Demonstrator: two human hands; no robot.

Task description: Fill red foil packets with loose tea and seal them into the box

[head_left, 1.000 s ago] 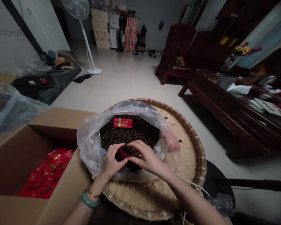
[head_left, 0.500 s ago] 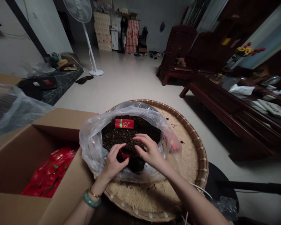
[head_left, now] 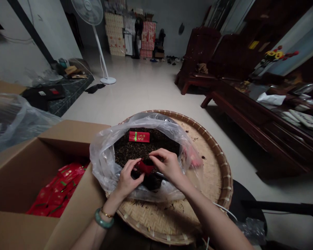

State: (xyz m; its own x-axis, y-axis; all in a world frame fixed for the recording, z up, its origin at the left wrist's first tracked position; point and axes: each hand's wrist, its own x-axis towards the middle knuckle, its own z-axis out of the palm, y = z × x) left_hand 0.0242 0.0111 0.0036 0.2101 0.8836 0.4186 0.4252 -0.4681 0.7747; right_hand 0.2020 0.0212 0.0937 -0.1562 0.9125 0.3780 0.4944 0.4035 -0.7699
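Note:
My left hand [head_left: 129, 177], with a bracelet and a green bangle at the wrist, is closed on a small red packet [head_left: 146, 168] between thumb and fingers. Its upper end seems to gape. At the packet's right side, my right hand [head_left: 169, 166] is pinched, thumb against fingers; whatever it holds is too small to make out. Both hands are over dark loose dried leaves, like tea [head_left: 127, 151], in a clear plastic bag [head_left: 100, 152] with its mouth spread wide. Another red packet [head_left: 139, 136], with a green band, lies flat on the leaves.
The bag sits on a round woven bamboo tray [head_left: 217, 170] with scattered leaf bits. On the left, an open cardboard box [head_left: 75, 199] holds several red packets [head_left: 59, 191]. A white standing fan [head_left: 100, 52] and a dark wooden table [head_left: 253, 132] stand farther off.
My right hand has gone from spread fingers to a pinch beside the packet. The red packet in my left hand has been raised and shows more clearly.

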